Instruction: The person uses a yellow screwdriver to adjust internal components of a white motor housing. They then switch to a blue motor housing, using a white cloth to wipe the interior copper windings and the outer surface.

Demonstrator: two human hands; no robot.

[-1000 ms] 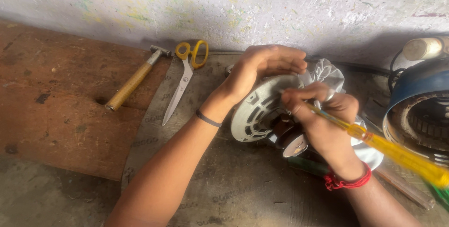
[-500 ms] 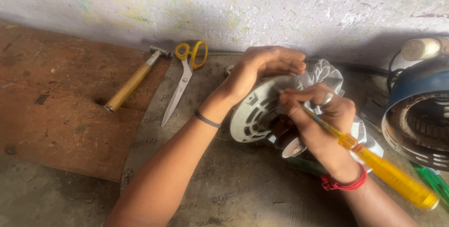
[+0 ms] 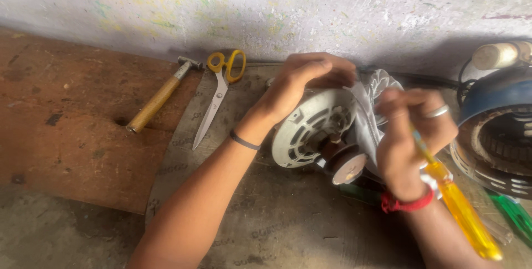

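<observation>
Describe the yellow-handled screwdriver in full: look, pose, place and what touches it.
The screwdriver has a translucent yellow handle that looks like plastic, and a thin shaft. It lies slanted, handle toward the lower right of the picture, shaft running up-left into the right hand, which grips it near the top of the handle. The tip is hidden behind the fingers, pointing toward the white motor housing that the left hand steadies from above. Only the right hand visibly touches it; the handle passes over the forearm.
</observation>
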